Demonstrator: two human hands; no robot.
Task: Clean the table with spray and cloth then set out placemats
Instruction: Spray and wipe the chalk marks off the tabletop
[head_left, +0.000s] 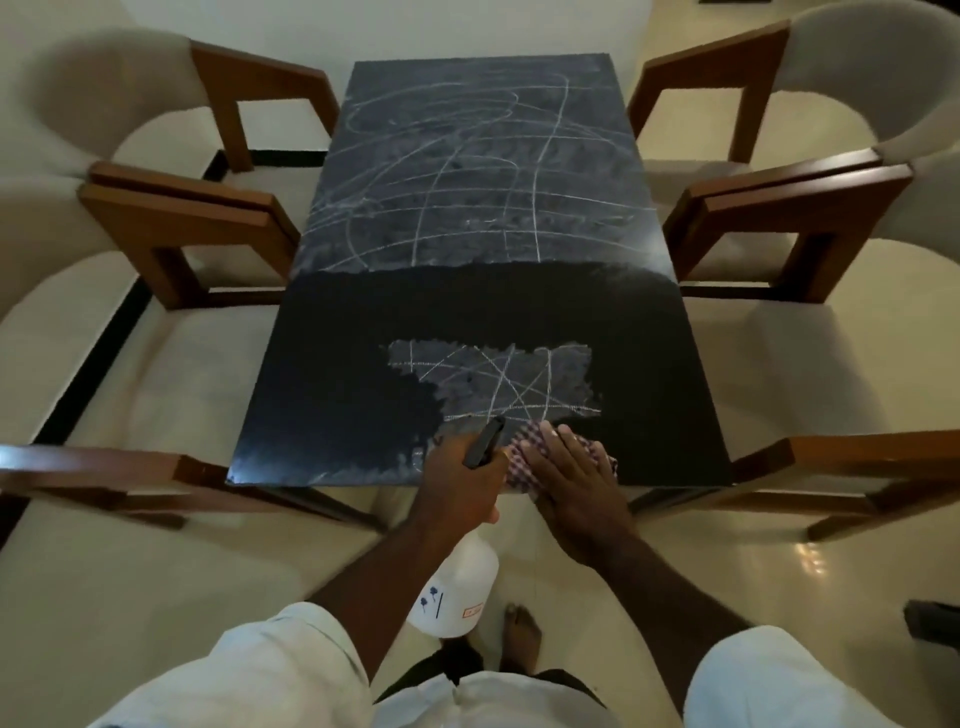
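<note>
Sleeves (249, 670), white, two, at the bottom of the view; bare forearms reach forward from them.

Left hand (462, 483): fingers curled round the neck of the spray bottle (457, 587), gripping it. Bottle body white and opaque, so its contents cannot be told; small blue marks and a red-framed label on its side. It hangs tilted below the counter's near edge, and its black nozzle (485, 441) points forward over the counter top.

Right hand (576, 499): fingers straight and lying flat, pressing on the cloth (519, 457). Cloth checked red and white, bunched under the palm, lying on the counter at its near edge, just beside the nozzle.

Counter (337, 395): dark rectangular top. Near half mostly clean and black, apart from one pale patch (493, 379) crossed with white star-shaped lines just beyond the cloth. Far half grey and hazy, covered with looping white scrawl (467, 171).

Chairs, four, cream upholstery with brown wooden arms: two on the left (130, 338), two on the right (841, 332), drawn close to the counter's long sides.

Floor (727, 571): pale glossy tile; one bare foot (522, 629) shows beneath the bottle.
</note>
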